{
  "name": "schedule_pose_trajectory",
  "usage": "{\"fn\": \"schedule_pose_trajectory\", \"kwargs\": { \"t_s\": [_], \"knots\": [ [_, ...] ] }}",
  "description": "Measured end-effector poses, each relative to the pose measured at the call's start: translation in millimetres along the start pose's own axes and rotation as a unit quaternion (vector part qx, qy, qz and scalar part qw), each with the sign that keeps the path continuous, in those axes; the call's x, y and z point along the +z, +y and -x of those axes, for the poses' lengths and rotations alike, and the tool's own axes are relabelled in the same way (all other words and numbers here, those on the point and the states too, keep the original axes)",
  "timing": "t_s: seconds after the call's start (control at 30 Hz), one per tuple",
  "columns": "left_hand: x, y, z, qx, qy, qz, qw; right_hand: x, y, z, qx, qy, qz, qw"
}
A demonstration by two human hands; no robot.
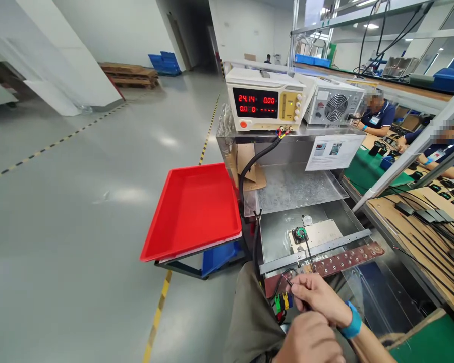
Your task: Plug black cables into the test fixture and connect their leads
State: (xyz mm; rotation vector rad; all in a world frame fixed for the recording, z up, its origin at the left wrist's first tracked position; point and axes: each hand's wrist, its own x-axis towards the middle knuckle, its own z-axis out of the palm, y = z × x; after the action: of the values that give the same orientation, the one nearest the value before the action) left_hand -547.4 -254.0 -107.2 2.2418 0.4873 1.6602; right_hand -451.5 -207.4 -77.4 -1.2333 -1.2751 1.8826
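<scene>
A thin black wire (308, 252) is pinched between the fingertips of the right hand (318, 297), low in the middle of the view. A blue band (352, 320) is worn on that wrist. The wire runs up from the fingers to a small round black and green part (299, 234), which sits on a pale plate (320, 234) inside a shiny metal box (287, 237). The left hand (310, 343) is seen just below the right one, curled into a loose fist; what it holds cannot be told. A long brown strip (344, 259) full of holes is laid across the front of the box, just above the hands. On top of the metal stand a cream power box (265, 101) is set, and red numbers are shown on it. A grey box with a fan (335, 106) is placed beside it. A red tray (192, 212) is propped to the left. The room is big, with a smooth grey floor (79, 201) marked by yellow lines. 2 people in blue shirts (380, 118) are seated at a long bench (419, 222) on the right.
</scene>
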Motion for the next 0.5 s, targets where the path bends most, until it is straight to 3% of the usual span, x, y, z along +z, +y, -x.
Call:
{"fn": "schedule_pose_trajectory", "kwargs": {
  "t_s": [0.03,0.07,0.1,0.17,0.2,0.33,0.4,0.5],
  "knots": [
    [-11.3,1.7,-1.4,-0.106,0.083,0.005,0.991,2.5,2.0,5.0,-0.010,0.014,-0.010,1.000],
    [-23.1,2.5,-2.3,-0.235,0.160,0.013,0.959,5.1,3.7,10.4,-0.016,0.026,-0.018,0.999],
    [-34.5,2.5,-2.8,-0.366,0.210,0.034,0.906,8.2,5.2,15.9,-0.022,0.037,-0.020,0.999],
    [-53.5,1.0,-2.0,-0.568,0.214,0.126,0.785,15.2,8.6,25.9,-0.036,0.045,-0.009,0.998],
    [-60.2,0.2,-0.7,-0.619,0.200,0.187,0.736,18.8,10.9,29.8,-0.043,0.047,-0.002,0.998],
    [-70.9,1.6,10.6,-0.680,0.198,0.391,0.588,29.8,25.6,39.0,-0.049,0.074,-0.035,0.995],
    [-70.9,4.2,19.4,-0.695,0.215,0.456,0.512,33.0,34.9,41.9,-0.034,0.091,-0.074,0.993],
    [-70.2,6.8,32.9,-0.711,0.234,0.511,0.423,37.1,45.2,45.6,-0.009,0.103,-0.116,0.988]
  ]
}}
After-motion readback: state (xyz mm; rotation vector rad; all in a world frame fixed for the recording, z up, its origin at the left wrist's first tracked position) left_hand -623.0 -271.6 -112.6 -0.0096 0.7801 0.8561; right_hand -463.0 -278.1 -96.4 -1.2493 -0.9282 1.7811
